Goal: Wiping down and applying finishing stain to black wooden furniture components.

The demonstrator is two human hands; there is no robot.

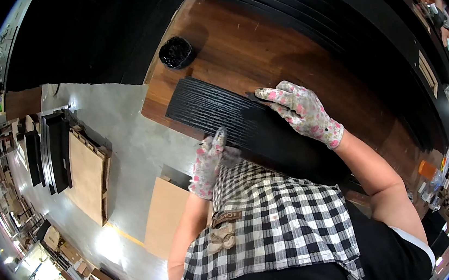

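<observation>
A long black board lies at a slant on a brown wooden tabletop. Fine glossy ridges run along its left part, while its right part looks smooth and dull. My left hand, in a flowered glove, grips the near edge of the board, with a fingertip on top and other fingers blurred below. Over the far edge, my right hand in a matching glove is closed, its fingers pressed together around a thin dark piece, mostly hidden. A small round container with a shiny black lining stands beyond the board's left end.
Long black panels lie stacked along the table's far and right sides. Another black surface spreads at the upper left. Brown sheets and black panels rest on the grey floor at left. A person's hand shows at far right.
</observation>
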